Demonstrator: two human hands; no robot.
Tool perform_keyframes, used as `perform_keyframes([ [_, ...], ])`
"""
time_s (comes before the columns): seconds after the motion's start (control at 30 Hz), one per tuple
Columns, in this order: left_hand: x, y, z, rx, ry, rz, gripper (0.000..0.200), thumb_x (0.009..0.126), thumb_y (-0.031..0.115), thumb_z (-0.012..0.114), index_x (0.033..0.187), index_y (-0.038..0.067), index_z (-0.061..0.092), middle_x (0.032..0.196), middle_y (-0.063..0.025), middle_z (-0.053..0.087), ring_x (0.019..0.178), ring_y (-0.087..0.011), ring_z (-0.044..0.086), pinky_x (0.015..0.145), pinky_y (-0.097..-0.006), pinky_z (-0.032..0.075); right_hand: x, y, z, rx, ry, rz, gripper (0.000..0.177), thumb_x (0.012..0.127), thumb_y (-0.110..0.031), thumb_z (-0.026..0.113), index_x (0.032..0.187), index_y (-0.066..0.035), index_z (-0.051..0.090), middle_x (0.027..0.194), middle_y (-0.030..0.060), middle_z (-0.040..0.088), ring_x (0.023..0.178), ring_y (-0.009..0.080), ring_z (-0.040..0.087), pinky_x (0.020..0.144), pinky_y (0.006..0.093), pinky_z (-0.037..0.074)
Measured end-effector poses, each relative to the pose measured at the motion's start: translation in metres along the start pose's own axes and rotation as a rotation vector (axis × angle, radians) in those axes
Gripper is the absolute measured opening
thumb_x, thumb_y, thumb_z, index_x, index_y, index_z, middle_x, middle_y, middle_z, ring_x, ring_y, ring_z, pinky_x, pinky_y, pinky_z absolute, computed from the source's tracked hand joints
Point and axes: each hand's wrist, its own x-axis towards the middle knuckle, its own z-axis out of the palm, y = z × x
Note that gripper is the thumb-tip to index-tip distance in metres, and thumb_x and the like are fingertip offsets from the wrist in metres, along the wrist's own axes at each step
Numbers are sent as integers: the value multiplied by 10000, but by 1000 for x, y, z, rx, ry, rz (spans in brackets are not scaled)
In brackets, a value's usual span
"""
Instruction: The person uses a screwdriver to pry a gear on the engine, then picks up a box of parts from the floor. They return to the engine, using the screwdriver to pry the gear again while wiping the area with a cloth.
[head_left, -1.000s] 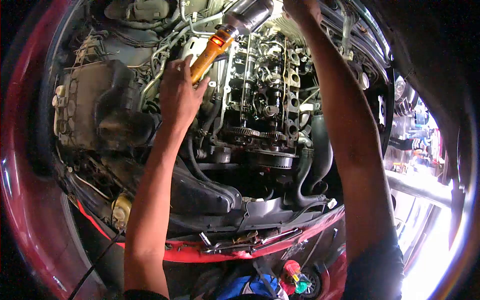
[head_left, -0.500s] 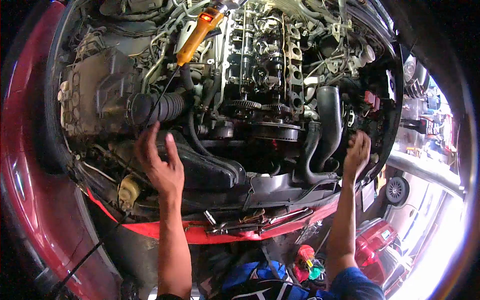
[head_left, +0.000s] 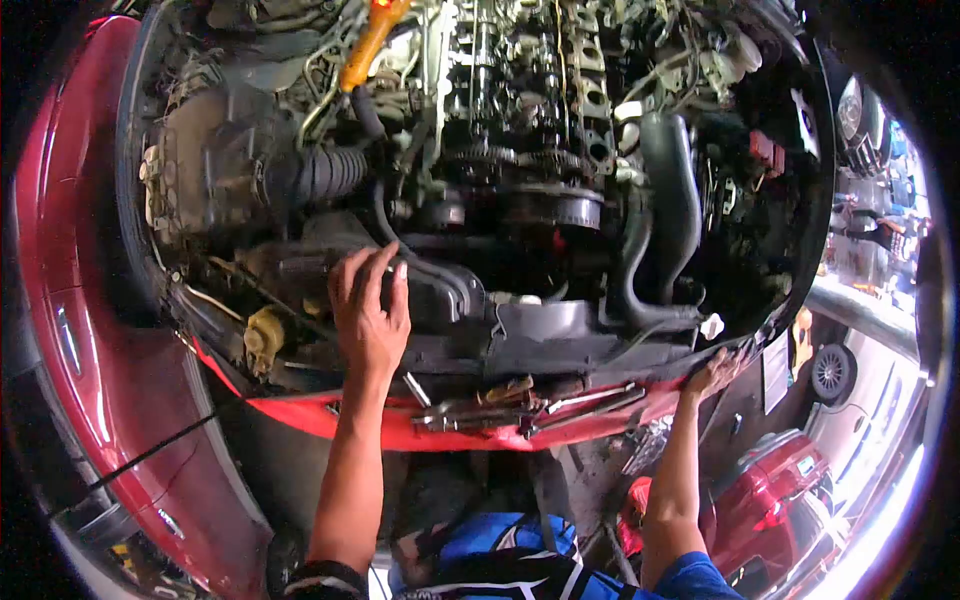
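My left hand [head_left: 370,312] hovers over the black plastic cover [head_left: 435,292] at the front of the engine bay. Its fingers are loosely bent, the thumb is apart from them, and nothing shows in its grip. At the front right corner, my right hand [head_left: 716,372] rests on the bay's front edge with fingers stretched out, just below a small white cap [head_left: 711,326]. Beyond both hands lies the opened engine [head_left: 520,90], its camshafts and two gears [head_left: 485,156] exposed above a round pulley [head_left: 555,207].
Several hand tools [head_left: 520,408] lie on the red front bumper [head_left: 300,415]. An orange work lamp [head_left: 365,55] hangs over the engine. A ribbed intake hose [head_left: 330,174] is at left, a thick black hose [head_left: 672,190] at right. Red cars flank both sides.
My right hand has come down from beside the thick hose onto the front edge. My left hand has shifted slightly right, its fingers more bent. The view has tilted downward.
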Motion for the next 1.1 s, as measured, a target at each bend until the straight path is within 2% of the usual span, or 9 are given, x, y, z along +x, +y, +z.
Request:
perform_keyframes([
  [0.17, -1, 14, 7, 16, -5, 16, 223, 974, 160, 659, 1182, 90, 698, 1116, -134, 660, 1085, -309, 616, 959, -417, 480, -3, 17, 6, -97, 43, -69, 522, 1005, -345, 514, 1367, 27, 562, 1463, 245, 507, 1418, 421, 376, 1204, 513, 243],
  [0.2, -5, 19, 6, -12, 11, -11, 225, 977, 146, 656, 1191, 85, 692, 1124, -126, 662, 1094, -299, 616, 961, -408, 480, -4, 35, 10, -120, 26, -85, 558, 986, -381, 570, 1324, 62, 598, 1451, 265, 514, 1414, 376, 411, 1206, 457, 265],
  [0.57, -120, 44, -17, -82, 57, -217, 172, 946, 111, 687, 1110, 61, 703, 1077, -104, 676, 1049, -304, 618, 927, -415, 484, -1, -6, -8, -108, 4, 22, 583, 970, -371, 548, 1345, 75, 575, 1483, 249, 487, 1448, 335, 357, 1201, 416, 254],
  [0.63, -138, 27, -23, -21, 149, -293, 173, 957, 115, 682, 1117, 49, 697, 1069, -101, 680, 1013, -276, 638, 886, -389, 508, -4, -20, -14, -76, 12, 32, 590, 973, -379, 540, 1349, 75, 572, 1488, 250, 483, 1451, 332, 353, 1202, 414, 249],
  [0.7, -153, 12, -34, -77, 176, -503, 215, 1012, 167, 632, 1174, 38, 689, 1073, -64, 688, 899, -143, 643, 821, -291, 513, -4, -16, -14, -135, -18, 27, 601, 985, -394, 522, 1362, 73, 561, 1491, 243, 483, 1445, 326, 362, 1197, 414, 253],
  [0.8, -165, -1, -43, -119, 176, -571, 220, 1013, 176, 635, 1183, 46, 687, 1044, -45, 685, 849, -116, 625, 777, -277, 508, -4, -16, -12, -92, -34, 74, 588, 987, -387, 524, 1346, 77, 570, 1468, 247, 504, 1408, 345, 412, 1183, 425, 285],
  [0.93, -170, 7, -45, -116, 88, -617, 225, 1015, 193, 635, 1186, 58, 690, 1017, -44, 690, 831, -116, 623, 745, -284, 509, -1, -2, -10, -251, -21, -50, 556, 978, -351, 542, 1315, 89, 580, 1388, 264, 565, 1368, 378, 453, 1182, 442, 301],
  [0.97, -168, 8, -44, -95, 75, -618, 225, 1016, 198, 635, 1185, 61, 691, 1013, -45, 692, 830, -117, 625, 739, -285, 509, 0, 49, 8, -420, 45, -344, 509, 972, -333, 553, 1249, 90, 617, 1365, 269, 576, 1373, 392, 442, 1189, 453, 294],
  [1.1, -139, 1, -44, -121, 175, -493, 238, 1020, 219, 626, 1194, 74, 698, 1042, -61, 711, 904, -145, 666, 791, -294, 522, 1, 39, 1, -567, -7, -484, 441, 1006, -322, 475, 1154, 40, 679, 1321, 256, 603, 1345, 420, 463, 1183, 494, 309],
])
